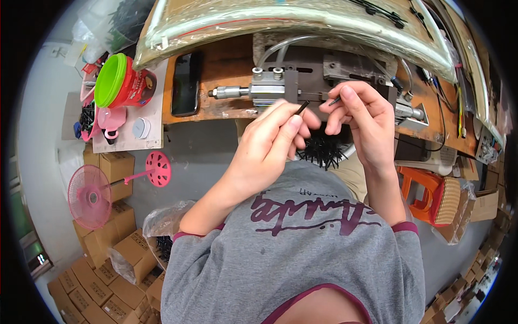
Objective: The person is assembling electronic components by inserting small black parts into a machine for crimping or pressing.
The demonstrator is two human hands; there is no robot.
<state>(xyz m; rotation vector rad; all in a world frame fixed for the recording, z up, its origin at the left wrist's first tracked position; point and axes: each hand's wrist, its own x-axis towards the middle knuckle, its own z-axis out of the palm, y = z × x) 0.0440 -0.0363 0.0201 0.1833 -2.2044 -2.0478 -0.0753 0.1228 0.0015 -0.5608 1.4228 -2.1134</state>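
Two bare hands meet above the lap, just in front of a small pneumatic fixture (280,89) on the wooden bench (221,70). Left hand (275,137) pinches a short black stick (302,107) between thumb and fingertips (294,122); the stick pokes up and right out of the pinch, free tip angled toward the fixture, lower end hidden inside the fingers. Fingers closed on it. Right hand (361,119) holds a second black piece (335,101) at its fingertips, only a short dark stub showing past the thumb and index; grip closed, rest of the piece covered. The two pieces sit near each other, not touching, with a small gap between them.

Stick look: thin, straight, matte black, rod-like, too small to make out detail. Below the hands a pile of similar black pieces (322,148) lies in a white-rimmed bowl, partly covered by the wrists.

Fixture: silver cylinder with a rod sticking out left, dark block, clear hoses going up. Black phone (186,83) lies flat on the bench left of it. Further left, a red tub with green lid (121,81) on a lower board. Pink fan (91,195) stands on the floor by cardboard boxes (116,254). Orange stool (423,189) at right.
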